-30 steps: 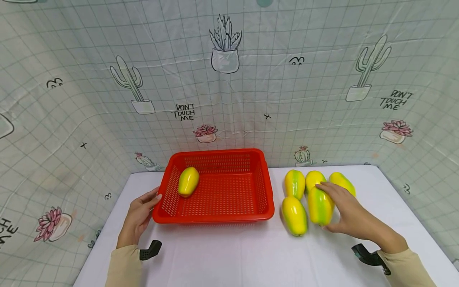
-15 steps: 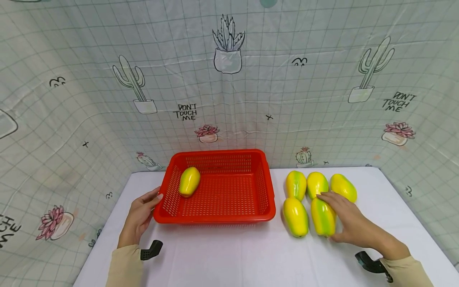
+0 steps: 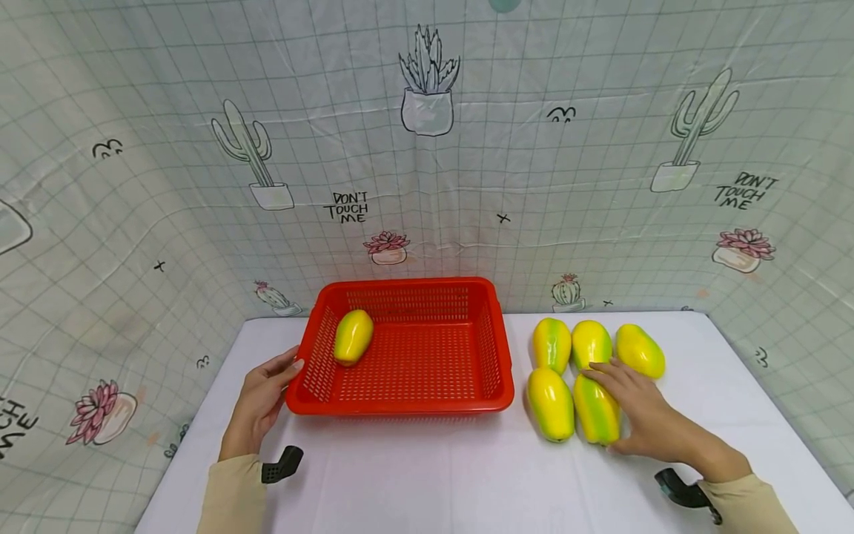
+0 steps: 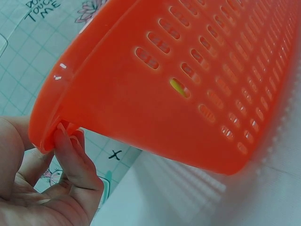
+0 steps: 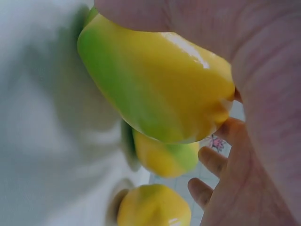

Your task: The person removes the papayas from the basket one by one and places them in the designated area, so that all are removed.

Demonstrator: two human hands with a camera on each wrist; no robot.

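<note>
A red plastic basket (image 3: 414,404) stands left of centre, with one yellow papaya (image 3: 353,337) lying in its left part. My left hand (image 3: 263,397) pinches the basket's left rim; the left wrist view shows thumb and fingers (image 4: 70,155) at the lip. On the right, my right hand (image 3: 647,411) holds a yellow-green papaya (image 3: 597,411) lengthwise, thumb at the near end and fingers at the far end. In the right wrist view this papaya (image 5: 155,84) fills the upper middle, with part of it hidden behind the thumb.
Beside the held papaya lies another papaya (image 3: 550,404). Behind them are a papaya (image 3: 551,345) at left, a papaya (image 3: 591,343) in the middle and a papaya (image 3: 640,350) at right. A white table (image 3: 414,475) meets a patterned cloth backdrop (image 3: 467,170).
My right hand has brought its papaya down and nearer to me, beside the front-left papaya, uncovering more of the back ones. The left hand and basket have stayed put.
</note>
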